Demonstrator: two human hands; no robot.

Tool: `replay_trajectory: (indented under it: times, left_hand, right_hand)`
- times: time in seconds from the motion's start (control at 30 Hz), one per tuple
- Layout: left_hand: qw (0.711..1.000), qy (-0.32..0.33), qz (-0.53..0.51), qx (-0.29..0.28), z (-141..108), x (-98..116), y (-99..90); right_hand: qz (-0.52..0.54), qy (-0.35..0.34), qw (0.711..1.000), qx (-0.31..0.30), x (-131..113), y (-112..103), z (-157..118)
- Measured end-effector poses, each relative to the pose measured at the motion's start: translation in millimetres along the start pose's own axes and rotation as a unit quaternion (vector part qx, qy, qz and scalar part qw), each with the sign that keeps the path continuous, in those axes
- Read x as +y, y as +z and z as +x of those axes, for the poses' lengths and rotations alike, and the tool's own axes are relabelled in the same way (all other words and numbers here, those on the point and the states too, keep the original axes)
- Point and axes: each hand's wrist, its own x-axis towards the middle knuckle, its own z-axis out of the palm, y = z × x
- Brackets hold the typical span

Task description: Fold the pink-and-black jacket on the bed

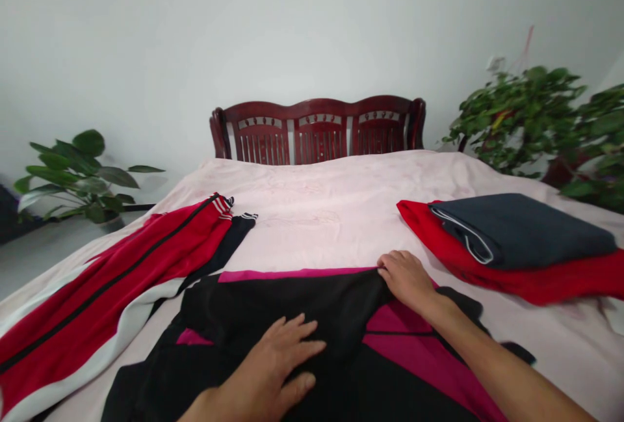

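A black and magenta garment [336, 318] lies on the pale pink bed cover [302, 233], its far part folded over with a thin magenta strip along the top edge. My left hand [277, 363] rests palm down on the black fabric near the bottom centre, fingers spread. At the garment's far right corner, my right hand [407, 279] has its fingers bent round the edge, pinching the black cloth.
Red, white and black clothes [146, 266] are laid along the left side. On the right, a folded dark grey garment [526, 227] sits on a red one [517, 282]. A wooden headboard [319, 129] stands behind, with potted plants [88, 171] on both sides.
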Motion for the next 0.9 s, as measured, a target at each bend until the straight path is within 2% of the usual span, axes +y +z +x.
replay_trajectory:
  times: [0.13,0.2,0.3,0.37,0.43,0.5,0.67,0.9]
  left_hand:
    - [0.983,-0.006,0.048,0.175,-9,-28,-34.7]
    - [0.968,-0.016,0.110,0.225,-10,-52,-51.1]
    - [0.945,-0.039,0.182,0.268,-13,-93,-68.0]
    - [0.942,-0.075,0.210,0.252,-15,-115,-73.5]
    - [0.940,-0.105,0.233,0.224,-17,-131,-75.9]
    - [0.936,-0.120,0.246,0.223,-18,-142,-77.2]
    - [0.916,-0.163,0.252,0.266,-22,-165,-79.5]
    - [0.905,-0.167,0.280,0.273,-24,-197,-79.8]
  right_hand:
    - [0.055,-0.080,0.994,0.040,-60,-8,-18]
    - [0.092,-0.127,0.987,0.042,-92,-4,-31]
    - [0.117,-0.158,0.980,-0.025,-121,9,-47]
    - [0.115,-0.158,0.977,-0.079,-125,19,-52]
    - [0.110,-0.154,0.977,-0.102,-120,25,-54]
    - [0.106,-0.147,0.979,-0.094,-113,28,-54]
    - [0.097,-0.111,0.986,-0.074,-102,28,-62]
    - [0.095,-0.067,0.990,-0.075,-96,25,-75]
